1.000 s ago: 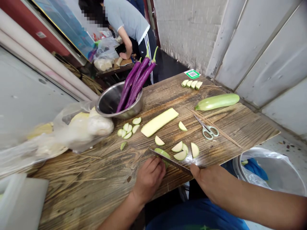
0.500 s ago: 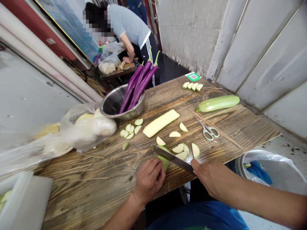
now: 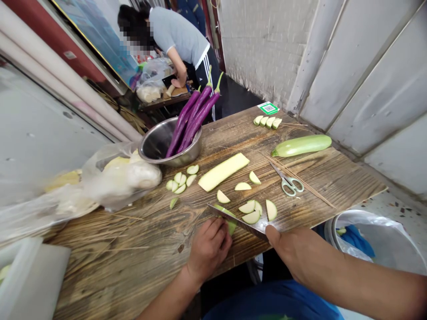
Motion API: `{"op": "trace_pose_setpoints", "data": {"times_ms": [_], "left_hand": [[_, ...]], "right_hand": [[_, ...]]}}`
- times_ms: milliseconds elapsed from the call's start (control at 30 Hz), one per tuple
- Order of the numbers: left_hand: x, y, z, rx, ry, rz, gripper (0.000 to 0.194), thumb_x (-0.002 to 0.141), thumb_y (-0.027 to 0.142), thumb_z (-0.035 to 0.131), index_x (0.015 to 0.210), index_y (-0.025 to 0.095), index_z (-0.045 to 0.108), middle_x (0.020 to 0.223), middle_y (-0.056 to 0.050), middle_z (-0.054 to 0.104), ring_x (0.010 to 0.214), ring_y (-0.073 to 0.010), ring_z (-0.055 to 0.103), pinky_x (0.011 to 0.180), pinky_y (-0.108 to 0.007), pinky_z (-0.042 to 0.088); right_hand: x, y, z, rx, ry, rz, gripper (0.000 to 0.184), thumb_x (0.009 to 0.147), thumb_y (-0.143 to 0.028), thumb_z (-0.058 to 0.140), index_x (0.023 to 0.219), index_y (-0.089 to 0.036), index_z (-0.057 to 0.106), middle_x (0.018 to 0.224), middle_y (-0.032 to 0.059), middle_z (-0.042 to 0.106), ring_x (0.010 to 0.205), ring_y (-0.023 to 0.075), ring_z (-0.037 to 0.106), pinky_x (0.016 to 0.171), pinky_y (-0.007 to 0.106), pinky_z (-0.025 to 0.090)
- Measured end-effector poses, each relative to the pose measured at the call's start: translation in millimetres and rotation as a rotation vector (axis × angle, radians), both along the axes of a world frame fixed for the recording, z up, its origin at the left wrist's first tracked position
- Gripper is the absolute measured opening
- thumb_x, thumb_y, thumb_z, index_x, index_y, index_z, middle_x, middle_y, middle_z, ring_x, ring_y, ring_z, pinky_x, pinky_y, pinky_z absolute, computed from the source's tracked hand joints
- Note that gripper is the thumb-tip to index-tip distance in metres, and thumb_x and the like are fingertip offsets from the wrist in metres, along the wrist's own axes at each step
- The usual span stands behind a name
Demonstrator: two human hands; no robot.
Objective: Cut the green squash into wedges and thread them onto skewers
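My left hand (image 3: 211,242) presses a green zucchini piece (image 3: 231,226) onto the wooden table, fingers curled over it. Closed round the handle of a kitchen knife (image 3: 245,226) is my right hand (image 3: 290,244); the handle itself is hidden in the grip. The blade lies across the zucchini piece, close to my left fingertips. Half-round zucchini slices (image 3: 251,217) lie just beyond the blade, with more slices (image 3: 180,180) grouped farther left. A long peeled-looking, pale zucchini half (image 3: 223,171) rests cut side up behind them.
A metal bowl (image 3: 156,144) holds purple eggplants (image 3: 191,120). Scissors (image 3: 289,183), skewers (image 3: 310,189), a whole zucchini (image 3: 302,145) and skewered slices (image 3: 267,122) lie on the table (image 3: 126,275). A lined bin (image 3: 376,235) stands right. Another person (image 3: 182,35) bends over a back table.
The knife has shifted slightly left along the zucchini piece, its tip now nearer my left hand. My left hand stays almost in place, still on the piece.
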State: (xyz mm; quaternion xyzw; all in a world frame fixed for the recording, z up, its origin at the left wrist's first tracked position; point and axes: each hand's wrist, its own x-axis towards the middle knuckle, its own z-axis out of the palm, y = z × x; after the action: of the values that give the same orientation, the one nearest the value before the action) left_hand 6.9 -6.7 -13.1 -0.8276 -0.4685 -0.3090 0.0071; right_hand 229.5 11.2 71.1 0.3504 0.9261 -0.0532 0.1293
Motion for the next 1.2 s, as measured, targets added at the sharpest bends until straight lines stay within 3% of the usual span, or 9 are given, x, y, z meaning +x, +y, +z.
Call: {"op": "trace_pose_setpoints", "data": {"times_ms": [233, 500, 667, 800, 1000, 1200], "left_hand": [[-2, 0, -3.9, -0.014, 0.024, 0.003, 0.017, 0.075, 0.011, 0.054, 0.090, 0.016, 0.061, 0.091, -0.009, 0.063, 0.087, -0.0194, 0.058, 0.075, -0.034, 0.051], [-2, 0, -5.4, -0.041, 0.030, 0.005, 0.017, 0.074, 0.009, 0.054, 0.088, 0.015, 0.061, 0.091, -0.009, 0.062, 0.088, -0.0193, 0.056, 0.077, -0.034, 0.050], [-1, -2, -2.2, -0.036, 0.028, 0.025, 0.021, 0.073, 0.009, 0.055, 0.092, 0.015, 0.059, 0.091, -0.010, 0.061, 0.086, -0.0192, 0.056, 0.078, -0.035, 0.050], [-3, -7, -1.6, 0.004, -0.008, 0.017, 0.028, 0.072, 0.009, 0.055, 0.099, 0.016, 0.057, 0.092, -0.009, 0.062, 0.087, -0.0190, 0.057, 0.080, -0.036, 0.049], [-3, -10, -3.3, 0.034, -0.021, 0.015, 0.024, 0.070, 0.008, 0.055, 0.093, 0.015, 0.059, 0.089, -0.009, 0.062, 0.083, -0.0189, 0.058, 0.073, -0.033, 0.051], [-1, -7, -2.5, 0.031, -0.027, 0.025, 0.021, 0.071, 0.009, 0.054, 0.089, 0.017, 0.060, 0.089, -0.009, 0.062, 0.081, -0.0183, 0.058, 0.073, -0.033, 0.051]], "right_hand": [[-1, 2, -0.4, 0.006, -0.021, 0.005, 0.030, 0.059, 0.003, 0.049, 0.084, -0.015, 0.047, 0.054, 0.0007, 0.063, 0.043, 0.0190, 0.061, 0.036, 0.027, 0.016], [-1, 6, -26.5, -0.020, -0.043, -0.013, 0.029, 0.068, -0.003, 0.051, 0.095, -0.012, 0.049, 0.057, 0.0033, 0.063, 0.049, 0.0195, 0.062, 0.038, 0.024, 0.021], [9, 22, -28.6, -0.189, 0.113, -0.079, 0.014, 0.081, -0.010, 0.042, 0.093, -0.012, 0.048, 0.063, 0.0056, 0.064, 0.055, 0.0169, 0.062, 0.044, 0.023, 0.026], [13, 26, -21.5, -0.265, 0.160, -0.168, 0.013, 0.087, -0.014, 0.036, 0.093, -0.012, 0.047, 0.065, 0.0072, 0.064, 0.059, 0.0168, 0.062, 0.046, 0.023, 0.026], [9, 8, -14.6, -0.076, 0.099, -0.088, 0.008, 0.082, -0.011, 0.043, 0.089, -0.014, 0.045, 0.052, 0.0021, 0.060, 0.044, 0.0165, 0.059, 0.039, 0.026, 0.014], [7, 0, -17.1, 0.066, 0.101, -0.006, 0.015, 0.074, -0.008, 0.049, 0.086, -0.015, 0.044, 0.047, -0.0014, 0.057, 0.038, 0.0156, 0.055, 0.039, 0.027, 0.008]]}}
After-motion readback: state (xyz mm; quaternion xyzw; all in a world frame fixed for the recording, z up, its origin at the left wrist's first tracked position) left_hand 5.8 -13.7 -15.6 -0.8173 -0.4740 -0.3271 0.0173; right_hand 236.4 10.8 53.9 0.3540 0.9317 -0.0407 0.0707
